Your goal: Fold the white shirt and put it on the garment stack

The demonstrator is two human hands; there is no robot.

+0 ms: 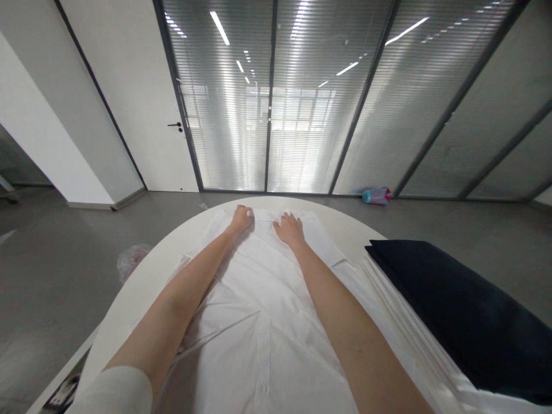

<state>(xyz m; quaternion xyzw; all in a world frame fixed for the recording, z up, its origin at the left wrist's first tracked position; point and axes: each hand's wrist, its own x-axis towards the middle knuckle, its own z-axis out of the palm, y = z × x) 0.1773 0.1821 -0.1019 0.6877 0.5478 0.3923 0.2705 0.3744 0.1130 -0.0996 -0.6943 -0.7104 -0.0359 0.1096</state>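
We count two hands, one shirt, one table. White shirt (pixel 267 276) lies spread on the round table (pixel 125 305), front up, its top end near the far rim; we make out one button clearly, low on the front. Left hand (pixel 242 217) is curled, grasping a bit of cloth at the shirt's top end. Right hand (pixel 290 228) has its fingers spread on the same end, gripping nothing that we can see. Containers: one clear bag (pixel 133 260) on the floor, left of the table, something reddish in it, too blurred to name. One blue-and-red item (pixel 376 196) by the glass wall (pixel 302 144); can't tell if it's a container. Right side: one dark cloth (pixel 457 310) on white layers (pixel 411 328), several, number unclear.
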